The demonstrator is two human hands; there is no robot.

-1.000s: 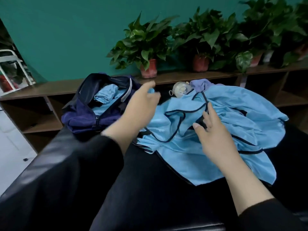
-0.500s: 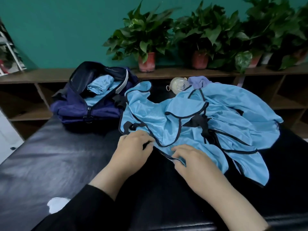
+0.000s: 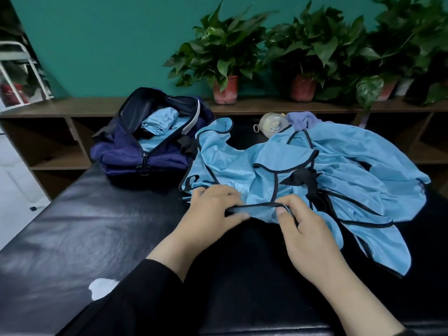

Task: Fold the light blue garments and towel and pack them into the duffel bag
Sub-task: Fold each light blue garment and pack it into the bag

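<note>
Since half a second ago, a black-trimmed edge of the light blue garment (image 3: 300,175) is pinched and drawn taut between the left hand (image 3: 213,209) and the right hand (image 3: 305,229).

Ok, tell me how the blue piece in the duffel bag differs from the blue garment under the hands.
The piece in the bag is rolled into a compact bundle; the garment under the hands lies spread and crumpled. The bundle sits inside the open duffel bag; the garment lies on the black padded surface. Nothing touches the bundle; the left hand and right hand pinch the garment's black-trimmed edge. Both are shiny light blue fabric.
</note>
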